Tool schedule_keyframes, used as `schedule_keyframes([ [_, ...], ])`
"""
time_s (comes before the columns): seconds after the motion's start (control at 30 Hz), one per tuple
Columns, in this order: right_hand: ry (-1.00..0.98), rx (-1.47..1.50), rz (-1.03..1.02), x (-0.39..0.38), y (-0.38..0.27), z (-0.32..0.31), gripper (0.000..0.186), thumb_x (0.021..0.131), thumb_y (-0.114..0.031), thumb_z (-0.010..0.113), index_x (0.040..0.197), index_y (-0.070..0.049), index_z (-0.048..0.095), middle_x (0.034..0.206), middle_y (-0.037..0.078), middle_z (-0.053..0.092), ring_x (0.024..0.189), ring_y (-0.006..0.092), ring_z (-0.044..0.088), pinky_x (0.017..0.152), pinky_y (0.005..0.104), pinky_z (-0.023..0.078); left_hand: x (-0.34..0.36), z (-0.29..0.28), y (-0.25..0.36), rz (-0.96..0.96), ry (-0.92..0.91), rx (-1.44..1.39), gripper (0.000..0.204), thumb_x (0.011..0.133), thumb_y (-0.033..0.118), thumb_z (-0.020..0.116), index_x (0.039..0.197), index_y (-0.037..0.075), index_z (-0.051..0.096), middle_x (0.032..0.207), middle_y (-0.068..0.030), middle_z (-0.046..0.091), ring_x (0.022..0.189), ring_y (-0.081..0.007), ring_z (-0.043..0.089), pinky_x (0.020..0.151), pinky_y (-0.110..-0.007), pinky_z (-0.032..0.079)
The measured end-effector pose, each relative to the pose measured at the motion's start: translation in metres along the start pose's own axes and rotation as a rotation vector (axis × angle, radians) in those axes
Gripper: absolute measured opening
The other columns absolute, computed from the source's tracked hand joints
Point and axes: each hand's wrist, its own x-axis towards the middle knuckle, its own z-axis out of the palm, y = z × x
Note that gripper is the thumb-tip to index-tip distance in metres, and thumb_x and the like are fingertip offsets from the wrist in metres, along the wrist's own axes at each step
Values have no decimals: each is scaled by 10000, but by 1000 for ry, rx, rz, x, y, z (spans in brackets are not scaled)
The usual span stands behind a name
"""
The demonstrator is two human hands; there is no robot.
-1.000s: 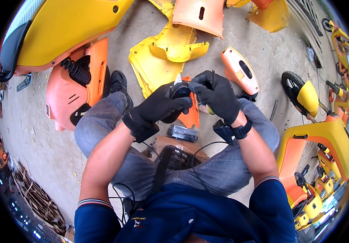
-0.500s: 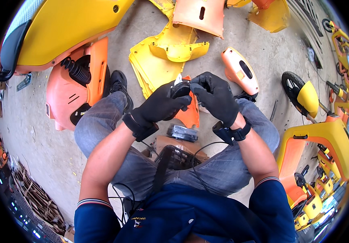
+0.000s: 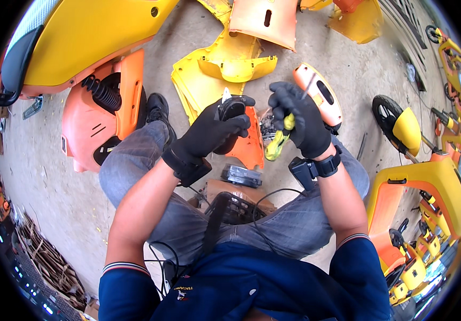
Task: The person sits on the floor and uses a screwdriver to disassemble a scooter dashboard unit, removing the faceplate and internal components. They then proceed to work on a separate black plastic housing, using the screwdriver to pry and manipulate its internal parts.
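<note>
Both my hands wear black gloves. My left hand (image 3: 209,131) is closed round a small black rounded part (image 3: 231,108), with a white piece (image 3: 226,95) sticking up at its far end. To the right of it, my right hand (image 3: 301,120) grips a screwdriver (image 3: 277,145) by its yellow-green handle. The thin shaft points up and away past my fingers, a little blurred. An orange plastic panel (image 3: 253,142) lies below and between the hands. Nearer to me sits a dark, clear-topped unit (image 3: 241,175) on a brown cardboard piece (image 3: 217,188).
Yellow plastic covers (image 3: 209,72) and a pale orange panel (image 3: 262,24) lie ahead on the concrete floor. An orange-white shell (image 3: 320,93) lies beyond my right hand. At left stands a large yellow scooter body (image 3: 91,43); a black wheel (image 3: 388,120) and yellow frame (image 3: 423,184) are at right.
My right hand has moved away from the black part, to the right, and turned so the screwdriver's handle shows. My left hand still holds the part, slightly tilted.
</note>
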Motion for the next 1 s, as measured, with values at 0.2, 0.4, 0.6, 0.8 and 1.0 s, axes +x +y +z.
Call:
schedule_keyframes([
  [0.2, -34, 63, -221, 11, 27, -18, 315, 1046, -192, 509, 1302, -10, 539, 989, 54, 590, 804, 107, 582, 678, 254, 521, -4, 4, 3, -100, -204, -10, 442, 938, 153, 665, 1342, 22, 543, 994, -45, 646, 863, -113, 640, 789, -268, 518],
  [0.4, -114, 357, -75, 18, 42, -25, 375, 985, -37, 557, 1355, -3, 504, 1099, 85, 608, 913, 149, 624, 831, 298, 566, -9, 1, 8, -370, -366, 46, 472, 907, 163, 719, 1339, 44, 569, 995, -26, 653, 870, -100, 632, 770, -251, 512],
  [0.6, -155, 309, -30, 6, 31, 9, 404, 1044, -263, 547, 1359, -13, 505, 1153, 88, 616, 994, 135, 627, 908, 269, 505, -7, 4, 3, -156, -205, -67, 433, 927, 146, 685, 1323, 29, 556, 962, -50, 670, 809, -120, 640, 718, -270, 518],
  [0.8, -208, -175, -46, 8, 22, 6, 334, 1011, -293, 611, 1193, -14, 636, 1028, 28, 663, 941, 66, 575, 857, 245, 479, -1, -5, 3, -28, -112, -150, 380, 960, 176, 648, 1293, 18, 552, 958, -86, 680, 849, -146, 660, 738, -283, 532],
  [1.0, -228, -193, 8, 5, 18, 8, 346, 1001, -322, 623, 1140, -7, 646, 1004, 28, 656, 909, 68, 570, 823, 241, 481, -3, -6, 2, -62, -90, -116, 387, 964, 161, 648, 1302, 7, 541, 984, -92, 680, 875, -154, 667, 762, -290, 541],
])
